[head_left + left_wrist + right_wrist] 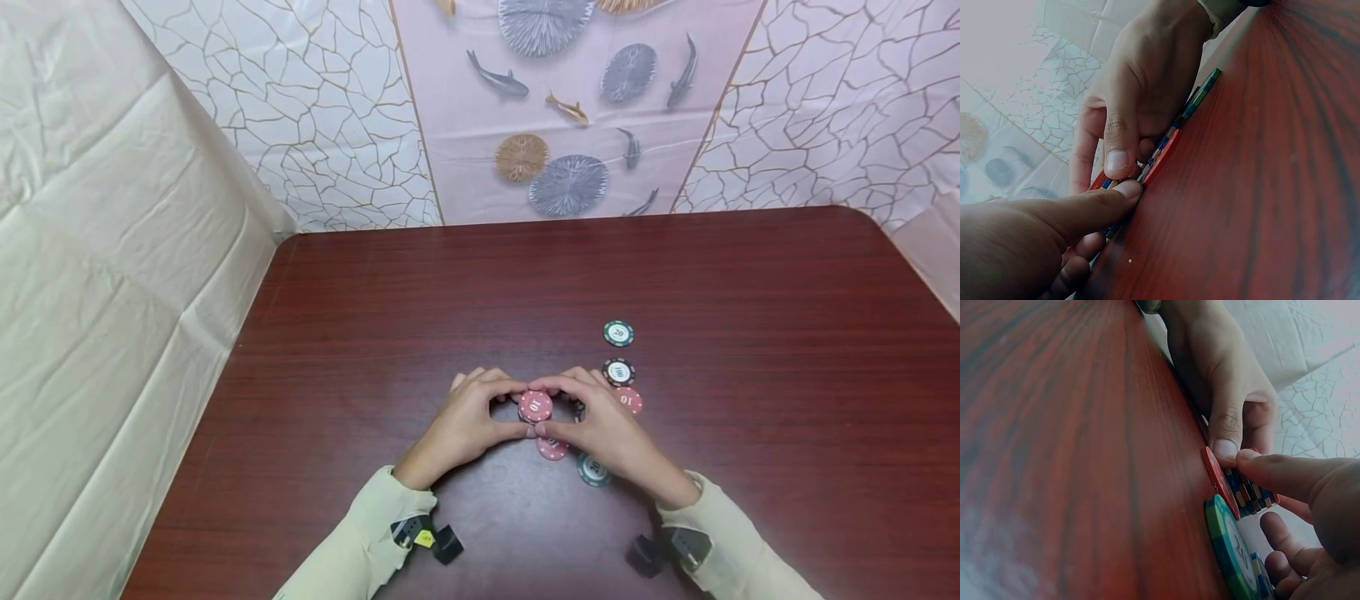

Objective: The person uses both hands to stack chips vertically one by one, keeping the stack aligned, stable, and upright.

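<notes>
A short stack of poker chips (pixel 536 406), topped by a red one marked 10, is held at the centre of the table. My left hand (pixel 457 421) grips its left side between thumb and fingers. From the other side my right hand (pixel 603 421) does the same, and the thumbs meet at the near edge. Dark edges with pale blocks show on the stack (pixel 1251 494) in the right wrist view. A loose red chip (pixel 552 450) lies just in front of it. Beside that is a green chip (pixel 594 471). Part of another dark chip is hidden behind the right hand.
Beyond my right hand, a red chip (pixel 630 400), a black chip (pixel 618 372) and a green chip (pixel 618 333) marked 20 lie in a rough line. The dark red wooden table (pixel 360 317) runs back to a patterned cloth (pixel 337 108). Pale cloth (pixel 112 292) hangs at the left.
</notes>
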Motion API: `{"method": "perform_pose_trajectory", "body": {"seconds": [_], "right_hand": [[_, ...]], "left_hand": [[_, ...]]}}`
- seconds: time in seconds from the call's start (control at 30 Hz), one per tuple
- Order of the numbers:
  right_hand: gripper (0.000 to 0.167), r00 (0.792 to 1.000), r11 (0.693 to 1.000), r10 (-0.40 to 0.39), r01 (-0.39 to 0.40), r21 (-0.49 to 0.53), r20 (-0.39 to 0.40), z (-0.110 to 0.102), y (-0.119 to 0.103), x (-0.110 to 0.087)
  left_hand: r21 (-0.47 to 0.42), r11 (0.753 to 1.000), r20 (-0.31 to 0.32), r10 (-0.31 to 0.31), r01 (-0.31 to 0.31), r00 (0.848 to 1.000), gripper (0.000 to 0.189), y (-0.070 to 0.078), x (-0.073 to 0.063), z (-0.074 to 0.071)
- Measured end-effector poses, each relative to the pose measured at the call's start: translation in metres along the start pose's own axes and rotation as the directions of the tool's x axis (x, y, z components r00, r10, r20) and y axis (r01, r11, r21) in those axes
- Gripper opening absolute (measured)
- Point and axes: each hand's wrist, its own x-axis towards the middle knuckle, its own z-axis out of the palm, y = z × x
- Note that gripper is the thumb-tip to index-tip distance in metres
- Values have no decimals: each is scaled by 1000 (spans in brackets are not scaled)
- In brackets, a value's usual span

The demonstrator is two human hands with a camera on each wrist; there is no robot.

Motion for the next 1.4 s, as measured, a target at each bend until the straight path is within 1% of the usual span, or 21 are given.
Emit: {"method": "perform_pose_trajectory", "body": {"seconds": [0.17,0.37,0.53,0.77,0.83,0.93,1.03,1.1,1.2,1.4], "right_hand": [[50,1000,1000,9,-9,-12,4,1,1,-1],[54,1000,1000,16,-16,-4,5,2,2,0],[52,1000,1000,1,-1,-8,-12,2,1,0],[50,1000,1000,19,-19,-12,-21,3,0,-1],[46,999,1000,14,-13,26,-34,3,1,-1],[36,997,991,27,-18,132,-69,2,2,-1],[24,989,973,73,-43,225,-126,1,3,0],[19,981,963,110,-66,262,-158,-2,2,1],[16,972,957,139,-83,277,-187,-6,0,3],[21,967,961,171,-122,247,-188,-25,1,8]], "left_hand": [[-8,1000,8,-6,6,1000,50,0,1,2],[-21,1000,10,-13,14,1000,49,0,0,2],[-29,999,15,-19,19,1000,49,0,1,1],[-24,1000,14,-4,4,1000,50,1,3,0],[-26,1000,14,-6,6,1000,50,0,2,1],[-24,1000,14,-11,11,1000,49,0,0,2],[-21,1000,11,-16,16,1000,50,-1,0,2],[-16,1000,5,-14,14,1000,50,0,0,2],[-11,1000,-3,-11,11,1000,50,0,1,2],[-20,1000,3,-12,12,1000,51,0,1,2]]}}
